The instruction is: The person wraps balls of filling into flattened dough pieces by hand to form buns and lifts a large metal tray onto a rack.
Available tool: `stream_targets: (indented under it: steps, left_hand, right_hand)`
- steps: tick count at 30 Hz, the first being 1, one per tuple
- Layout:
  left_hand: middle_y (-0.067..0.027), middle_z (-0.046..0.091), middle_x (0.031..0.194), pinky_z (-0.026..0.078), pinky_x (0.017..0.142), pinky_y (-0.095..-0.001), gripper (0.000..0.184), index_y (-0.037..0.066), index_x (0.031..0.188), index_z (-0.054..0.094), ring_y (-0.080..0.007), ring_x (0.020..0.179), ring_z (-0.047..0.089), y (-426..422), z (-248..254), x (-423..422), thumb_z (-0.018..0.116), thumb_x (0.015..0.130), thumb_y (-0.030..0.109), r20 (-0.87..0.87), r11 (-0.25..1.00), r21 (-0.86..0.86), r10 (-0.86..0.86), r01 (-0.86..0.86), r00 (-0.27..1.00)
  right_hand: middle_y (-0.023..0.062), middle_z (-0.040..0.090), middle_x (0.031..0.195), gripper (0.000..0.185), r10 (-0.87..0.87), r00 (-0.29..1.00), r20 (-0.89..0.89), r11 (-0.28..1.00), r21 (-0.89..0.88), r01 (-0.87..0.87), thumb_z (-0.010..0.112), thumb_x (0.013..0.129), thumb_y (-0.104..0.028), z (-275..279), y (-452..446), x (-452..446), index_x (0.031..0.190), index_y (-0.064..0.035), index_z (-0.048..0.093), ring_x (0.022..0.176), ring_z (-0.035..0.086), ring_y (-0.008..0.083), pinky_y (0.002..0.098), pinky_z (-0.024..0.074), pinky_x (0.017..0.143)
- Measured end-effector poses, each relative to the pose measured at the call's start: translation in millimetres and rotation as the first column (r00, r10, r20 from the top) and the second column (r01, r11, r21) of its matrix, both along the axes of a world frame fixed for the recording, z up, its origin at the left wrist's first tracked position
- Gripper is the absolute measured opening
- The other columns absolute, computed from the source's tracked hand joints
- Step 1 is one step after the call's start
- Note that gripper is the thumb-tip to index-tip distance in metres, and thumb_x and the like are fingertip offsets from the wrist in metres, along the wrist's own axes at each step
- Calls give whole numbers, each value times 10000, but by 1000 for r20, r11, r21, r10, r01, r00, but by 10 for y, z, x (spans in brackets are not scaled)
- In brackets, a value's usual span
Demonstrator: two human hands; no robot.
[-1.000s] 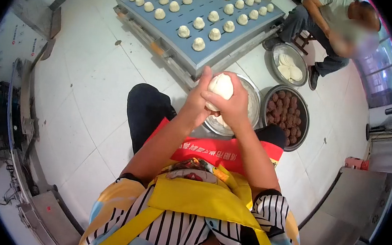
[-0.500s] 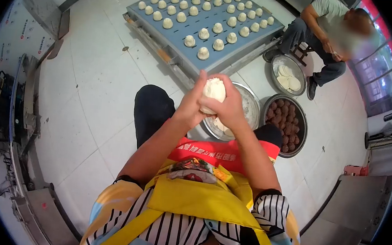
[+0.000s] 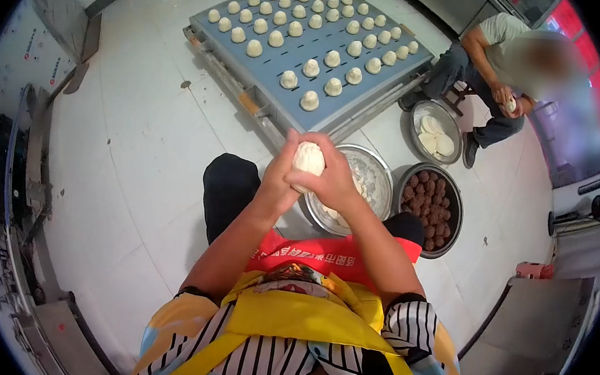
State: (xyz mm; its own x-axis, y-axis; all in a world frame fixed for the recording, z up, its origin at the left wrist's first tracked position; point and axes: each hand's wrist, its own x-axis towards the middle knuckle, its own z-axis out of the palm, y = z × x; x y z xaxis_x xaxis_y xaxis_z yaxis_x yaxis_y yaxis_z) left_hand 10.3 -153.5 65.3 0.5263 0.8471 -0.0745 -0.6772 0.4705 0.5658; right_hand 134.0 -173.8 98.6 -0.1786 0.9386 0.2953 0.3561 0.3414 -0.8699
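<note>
Between my two hands is a pale, pleated dough bun (image 3: 309, 159), held upright above my lap. My left hand (image 3: 279, 179) wraps it from the left, its thumb along the side. My right hand (image 3: 337, 182) curls round it from the right, with fingers over the far side and the thumb across the near side. The bun's underside is hidden by my hands. Just beyond and below, a metal bowl (image 3: 383, 187) holds flat dough pieces and flour, partly covered by my right hand and forearm.
A blue slotted tray (image 3: 252, 78) in a metal frame carries rows of shaped buns. A dark tub of brown filling balls (image 3: 427, 204) stands right of the bowl. Behind it, a basin (image 3: 417, 137) holds dough rounds. A seated co-worker (image 3: 489, 68) handles a dough piece.
My hands and the bun have shifted slightly left and down in view, still gripping it. The co-worker's hands have come together round a dough piece.
</note>
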Motion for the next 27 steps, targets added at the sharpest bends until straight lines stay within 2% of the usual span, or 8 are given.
stream_targets:
  steps: [4, 8, 11, 14, 17, 23, 26, 27]
  left_hand:
    - [-81, 581, 1150, 456, 922, -345, 589, 45, 1217, 481, -194, 1078, 569, 180, -54, -72, 328, 957, 552, -39, 998, -31, 53, -54, 998]
    - [-79, 571, 1157, 452, 919, -354, 602, 41, 1255, 452, -196, 1081, 558, 408, -198, -54, 329, 957, 550, -67, 992, -41, 118, -121, 991]
    - [-74, 573, 1145, 455, 909, -360, 575, 49, 1246, 457, -191, 1065, 563, 511, -260, -51, 345, 960, 535, -89, 989, -29, 140, -143, 986]
    - [-77, 573, 1144, 454, 909, -358, 548, 58, 1233, 468, -188, 1066, 563, 625, -294, -94, 362, 961, 523, -80, 998, -45, 34, -38, 996]
    - [-82, 576, 1136, 458, 906, -360, 524, 61, 1222, 478, -190, 1056, 569, 690, -350, 45, 379, 963, 506, -52, 971, -65, 226, -229, 973]
    - [-68, 586, 1099, 483, 858, -331, 540, 52, 1219, 473, -193, 1018, 583, 860, -417, -92, 354, 968, 514, -212, 989, 5, 144, -147, 967]
    - [-67, 592, 1073, 501, 819, -322, 575, 39, 1204, 473, -196, 980, 601, 967, -415, 17, 352, 956, 544, -49, 919, -347, 182, -188, 982]
    - [-78, 586, 1063, 515, 794, -340, 573, 36, 1173, 472, -203, 962, 607, 975, -380, 51, 377, 944, 552, -71, 919, -327, 208, -220, 976]
  right_hand:
    - [97, 561, 1074, 704, -2, 998, -65, 998, -65, -3, 770, 580, -204, 14, 263, -70, 1212, -64, 494, 988, 555, 208, 319, 442, 870]
    - [103, 569, 1059, 703, -63, 997, 44, 998, -5, 63, 759, 597, -193, -194, 505, -103, 1231, -65, 483, 968, 562, 201, 315, 447, 857]
    - [152, 558, 1143, 724, -14, 999, -31, 999, -53, 12, 782, 622, -331, -182, 665, -87, 1236, -83, 489, 1038, 553, 323, 378, 435, 889]
    - [157, 559, 1140, 718, 97, 975, -198, 966, -217, -140, 783, 636, -335, -134, 770, -40, 1239, -76, 494, 1044, 546, 310, 373, 434, 888]
    - [151, 564, 1130, 676, -94, 992, -81, 989, -121, 84, 788, 643, -304, -431, 897, -103, 1218, -73, 518, 1023, 548, 295, 371, 436, 882]
    - [100, 580, 1084, 610, 186, 968, 170, 981, 28, -194, 795, 638, -239, -182, 1045, 143, 1171, -76, 547, 975, 558, 290, 384, 461, 806]
    - [69, 575, 1028, 604, 169, 887, 431, 974, 62, -216, 788, 631, -240, -18, 1110, 163, 1164, -95, 541, 967, 556, 282, 387, 473, 766]
    - [67, 572, 1009, 597, 156, 853, 499, 972, 78, -223, 787, 629, -240, 24, 1125, 160, 1155, -104, 541, 957, 562, 281, 390, 479, 754]
